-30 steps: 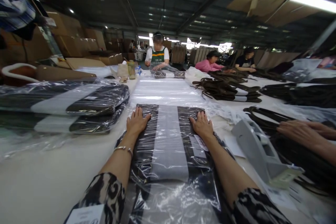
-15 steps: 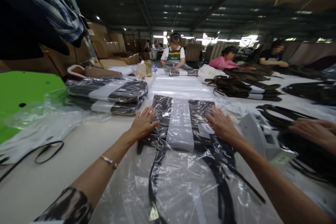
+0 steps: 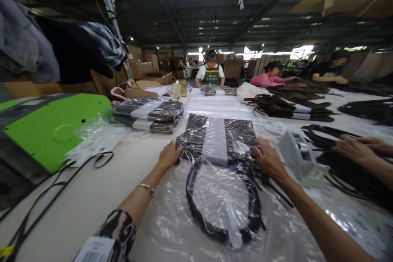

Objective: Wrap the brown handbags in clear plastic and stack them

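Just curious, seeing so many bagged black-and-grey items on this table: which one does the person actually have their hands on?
The bagged item lying alone at centre, between the left hand and right hand; the others sit stacked further left, untouched.

Bench (image 3: 92, 196): long, pale, running away from you. Between your fingers (image 3: 176, 147) lies a plastic-wrapped dark bag (image 3: 221, 139) with a grey centre band, handles looped toward you under the clear film. Left of your left fingers: a stack of wrapped bags (image 3: 147, 112), a green machine (image 3: 52, 129) and black cables (image 3: 46, 190). Right of your right fingers (image 3: 260, 147): a grey tag tool (image 3: 299, 159) and loose dark straps (image 3: 322, 137). Beyond your fingertips: clear plastic sheets (image 3: 215, 104) and a heap of unwrapped bags (image 3: 285, 106).
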Available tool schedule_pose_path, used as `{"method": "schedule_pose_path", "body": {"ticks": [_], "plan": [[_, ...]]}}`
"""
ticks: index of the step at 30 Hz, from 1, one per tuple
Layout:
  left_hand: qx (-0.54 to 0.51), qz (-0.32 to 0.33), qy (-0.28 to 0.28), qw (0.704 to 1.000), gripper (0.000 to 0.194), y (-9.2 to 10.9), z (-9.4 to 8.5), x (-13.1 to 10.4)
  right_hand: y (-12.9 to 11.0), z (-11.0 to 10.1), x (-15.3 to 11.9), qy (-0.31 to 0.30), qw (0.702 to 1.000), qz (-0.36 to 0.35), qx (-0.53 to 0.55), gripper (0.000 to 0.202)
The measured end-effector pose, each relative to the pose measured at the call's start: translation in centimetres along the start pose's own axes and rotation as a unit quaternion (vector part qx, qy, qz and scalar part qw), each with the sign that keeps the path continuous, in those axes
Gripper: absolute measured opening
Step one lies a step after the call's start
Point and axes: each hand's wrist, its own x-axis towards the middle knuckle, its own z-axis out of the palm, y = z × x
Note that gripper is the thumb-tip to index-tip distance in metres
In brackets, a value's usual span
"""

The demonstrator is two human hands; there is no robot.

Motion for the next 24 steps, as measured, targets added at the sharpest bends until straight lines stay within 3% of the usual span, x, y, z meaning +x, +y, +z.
{"method": "schedule_pose_path", "body": {"ticks": [2,4,9,13,17,21,24], "plan": [[-0.004,-0.022,-0.002,1.0,0.065,-0.7,-0.6,-0.8,1.7,0.5,-1.3,0.011,0.999,0.022,-0.023,0.07],[-0.013,-0.044,-0.016,0.999,0.065,-1.0,-1.0,-1.1,2.9,1.6,-2.2,-0.018,0.998,0.047,-0.039,0.068],[-0.045,-0.05,-0.07,0.995,0.051,-0.8,-1.3,-0.8,3.7,3.1,-1.9,-0.03,0.998,0.035,-0.031,0.061],[-0.075,-0.022,-0.109,0.991,0.037,-1.0,-1.4,-2.2,3.0,1.6,-1.6,-0.054,0.998,0.036,-0.024,0.056],[-0.103,0.011,-0.141,0.985,0.035,-2.2,-1.5,-5.8,2.9,-0.2,-2.8,-0.088,0.995,0.03,-0.022,0.054],[-0.105,0.021,-0.132,0.985,0.04,-4.6,-1.8,-9.7,2.8,-1.8,-3.9,-0.133,0.99,0.02,-0.037,0.051],[-0.095,0.016,-0.103,0.99,0.047,-6.4,-2.5,-12.1,1.0,-2.7,-3.9,-0.108,0.992,0.016,-0.069,0.054]]}}
